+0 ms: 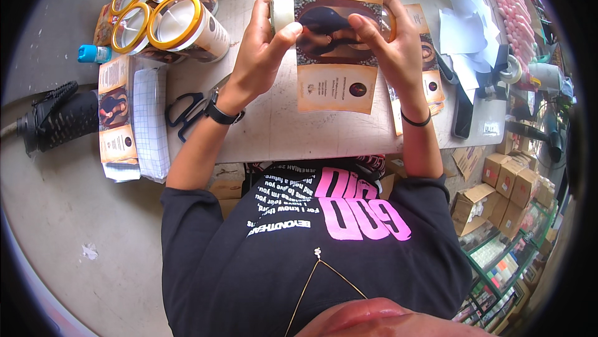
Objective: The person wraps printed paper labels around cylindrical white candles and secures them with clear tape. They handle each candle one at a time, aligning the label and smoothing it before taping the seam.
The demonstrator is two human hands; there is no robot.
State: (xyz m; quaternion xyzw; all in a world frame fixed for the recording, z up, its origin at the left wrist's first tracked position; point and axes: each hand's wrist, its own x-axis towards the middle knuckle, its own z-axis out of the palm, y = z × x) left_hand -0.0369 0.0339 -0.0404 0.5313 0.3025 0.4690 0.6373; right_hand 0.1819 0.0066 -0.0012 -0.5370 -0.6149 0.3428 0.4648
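The left hand [265, 44] grips one end of a pale glass candle jar [283, 13], its thumb pressed flat on a long printed label [337, 38] that drapes over the jar. The right hand [389, 41] cups the other end, its fingers curled around the glass and its thumb also bearing down on the paper. Held sideways between the two hands, just above the table [274, 131], the jar seems to be turned this way so the label can be smoothed around it, while the loose ends of the paper hang free above and below. The label shows a dark picture in the middle and tan panels at both ends. A black watch [219, 113] sits on the left wrist and a thin black band [416, 120] on the right. Just past the right hand lie more labels of the same kind [431, 69], at least two, fanned on the table within easy reach. Near the left forearm rests one pair of black scissors [185, 113]. Further left, a stack of labels and gridded backing sheets [134, 119] hangs over the table edge. At the upper left stand about six finished jars with yellow rims [168, 13], grouped close together, with one blue-capped tube [93, 54] beside them. Off to the right are white paper scraps [467, 44], a roll of tape [512, 69] and a row of pink items [507, 7]. Small cardboard boxes [498, 190], roughly seven, sit below the table.
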